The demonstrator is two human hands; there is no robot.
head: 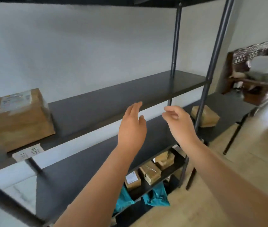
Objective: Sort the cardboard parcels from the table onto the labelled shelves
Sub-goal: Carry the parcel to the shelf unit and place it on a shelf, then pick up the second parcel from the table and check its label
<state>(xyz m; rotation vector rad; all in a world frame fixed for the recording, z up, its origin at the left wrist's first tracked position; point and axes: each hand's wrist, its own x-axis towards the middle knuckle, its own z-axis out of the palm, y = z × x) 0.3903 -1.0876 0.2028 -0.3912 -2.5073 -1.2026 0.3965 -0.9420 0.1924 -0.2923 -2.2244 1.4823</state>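
Note:
A dark metal rack fills the view. On its upper shelf (130, 94), at the left, sits a large cardboard parcel (18, 118) with a white shipping label on top; a paper tag (29, 152) with handwriting is stuck to the shelf edge below it. My left hand (132, 126) and my right hand (179, 122) are raised side by side in front of the shelf edge, both holding nothing, fingers loosely apart. A small parcel (206, 116) lies on a dark table (225, 104) beyond the rack's right post. Several small parcels (151, 172) lie on a low shelf.
Upright posts (210, 79) stand at the rack's right end. Teal bags (156, 196) lie under the lowest shelf. The shelf below (80, 174) is bare. A wooden bench with clutter (251, 71) stands at the far right. Light wooden floor lies to the right.

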